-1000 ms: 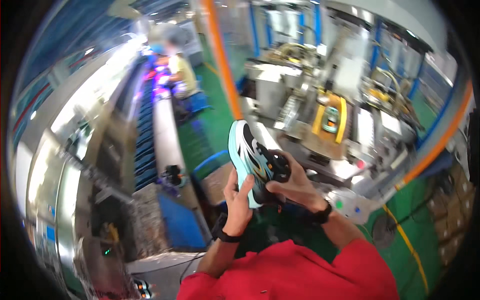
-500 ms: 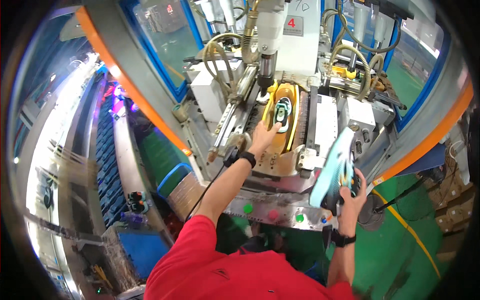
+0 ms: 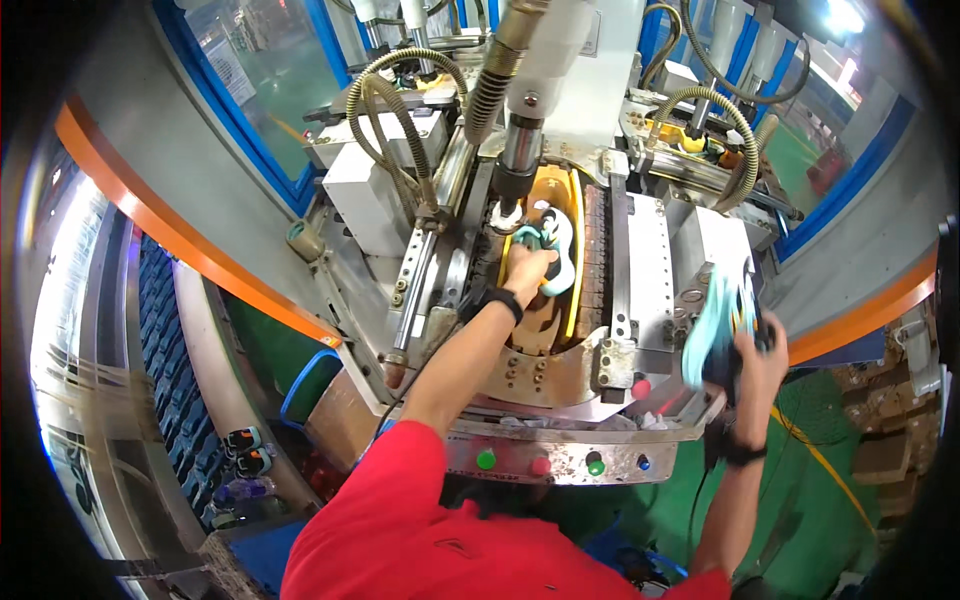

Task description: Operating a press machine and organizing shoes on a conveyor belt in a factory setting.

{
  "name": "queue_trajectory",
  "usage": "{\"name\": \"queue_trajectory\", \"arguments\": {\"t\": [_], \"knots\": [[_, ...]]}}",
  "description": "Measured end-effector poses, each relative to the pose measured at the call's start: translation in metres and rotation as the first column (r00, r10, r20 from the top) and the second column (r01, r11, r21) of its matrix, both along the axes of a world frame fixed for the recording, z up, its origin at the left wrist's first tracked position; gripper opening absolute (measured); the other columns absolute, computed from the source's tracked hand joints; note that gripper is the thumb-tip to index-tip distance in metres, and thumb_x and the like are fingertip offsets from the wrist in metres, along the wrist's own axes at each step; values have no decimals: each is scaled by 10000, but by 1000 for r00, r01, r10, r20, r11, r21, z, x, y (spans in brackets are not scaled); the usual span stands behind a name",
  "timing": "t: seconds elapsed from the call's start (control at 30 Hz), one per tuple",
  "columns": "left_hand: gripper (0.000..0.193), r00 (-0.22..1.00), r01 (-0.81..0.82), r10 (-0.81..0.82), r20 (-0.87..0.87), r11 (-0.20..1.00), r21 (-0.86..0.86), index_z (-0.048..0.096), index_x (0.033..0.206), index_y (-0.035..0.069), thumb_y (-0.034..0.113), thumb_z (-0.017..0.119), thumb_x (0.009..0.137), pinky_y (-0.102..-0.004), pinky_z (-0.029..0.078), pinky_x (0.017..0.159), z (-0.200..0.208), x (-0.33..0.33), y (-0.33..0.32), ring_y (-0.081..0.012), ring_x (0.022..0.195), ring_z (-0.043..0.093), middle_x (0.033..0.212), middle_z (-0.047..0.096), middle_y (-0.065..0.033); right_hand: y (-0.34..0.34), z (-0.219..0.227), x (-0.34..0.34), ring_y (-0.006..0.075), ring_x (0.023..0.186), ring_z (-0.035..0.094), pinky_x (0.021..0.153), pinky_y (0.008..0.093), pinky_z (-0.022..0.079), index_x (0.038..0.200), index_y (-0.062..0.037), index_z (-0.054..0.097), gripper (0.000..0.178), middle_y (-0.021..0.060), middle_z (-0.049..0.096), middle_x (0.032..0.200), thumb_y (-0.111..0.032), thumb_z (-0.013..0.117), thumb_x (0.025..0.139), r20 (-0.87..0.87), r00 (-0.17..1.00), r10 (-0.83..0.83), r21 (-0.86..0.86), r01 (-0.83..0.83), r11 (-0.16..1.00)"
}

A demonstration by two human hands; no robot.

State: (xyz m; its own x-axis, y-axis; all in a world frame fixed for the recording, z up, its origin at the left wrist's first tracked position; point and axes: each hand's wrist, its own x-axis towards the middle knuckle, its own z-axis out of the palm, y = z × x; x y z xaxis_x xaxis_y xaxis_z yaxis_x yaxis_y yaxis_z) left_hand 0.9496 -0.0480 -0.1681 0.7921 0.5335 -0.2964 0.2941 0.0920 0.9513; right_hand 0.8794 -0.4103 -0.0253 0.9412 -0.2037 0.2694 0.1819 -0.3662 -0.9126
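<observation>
A teal, white and black shoe (image 3: 562, 262) sits tilted in the yellow-lined cradle (image 3: 556, 186) of a press machine. My left hand (image 3: 528, 275) reaches in from the near left and is closed on this shoe's dark, near-left part; its fingertips are partly hidden. Out to the right of the cradle, my right hand (image 3: 762, 365) grips a second shoe (image 3: 708, 335), light teal with a black part, held raised and blurred by motion. Just left of the cradle's shoe, a vertical press rod (image 3: 516, 165) comes down with a white tip.
Along the machine's front edge runs a panel with a green button (image 3: 486, 459), a red button (image 3: 540, 466) and others. Orange-edged guards (image 3: 200, 250) flank both sides. A conveyor (image 3: 170, 330) with shoes beside it lies left. Cardboard boxes (image 3: 885, 440) stand at right.
My left hand has closed on the shoe in the cradle, which now lies tilted. My right hand has carried its shoe farther right. The view has moved closer to the machine.
</observation>
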Motion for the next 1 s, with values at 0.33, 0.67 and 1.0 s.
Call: {"name": "queue_trajectory", "arguments": {"t": [0.33, 0.67, 1.0], "knots": [[447, 995, 86, -43, 92, 841, -534, 539, 1206, -33, 91, 712, 813, -319, 541, 790, 126, -306, 23, -174, 902, 646, 1054, 634, -77, 256, -28, 161, 361, 957, 674, 830, 408, 531, 1060, 86, 602, 580, 261, 674, 993, -319, 759, 676, -499, 836, 227, -549, -507, 664], [394, 754, -580, 655, 55, 703, -412, 542, 1209, -51, 56, 664, 850, -324, 557, 780, 118, -490, 23, -193, 896, 668, 1037, 654, -106, 328, -150, 141, 394, 900, 671, 783, 465, 547, 1318, 51, 354, 711, 280, 651, 994, -224, 700, 762, -190, 975, 115, -688, -215, 693], [195, 656, -704, 750, -81, 570, -423, 613, 1020, 17, 158, 651, 890, -289, 535, 629, 105, -495, -28, -166, 781, 663, 916, 660, -59, 253, -121, -158, 328, 866, 582, 769, 432, 500, 966, -64, 587, 225, 126, 599, 941, -128, 678, 770, 190, 539, 821, -404, -719, 566]]}}
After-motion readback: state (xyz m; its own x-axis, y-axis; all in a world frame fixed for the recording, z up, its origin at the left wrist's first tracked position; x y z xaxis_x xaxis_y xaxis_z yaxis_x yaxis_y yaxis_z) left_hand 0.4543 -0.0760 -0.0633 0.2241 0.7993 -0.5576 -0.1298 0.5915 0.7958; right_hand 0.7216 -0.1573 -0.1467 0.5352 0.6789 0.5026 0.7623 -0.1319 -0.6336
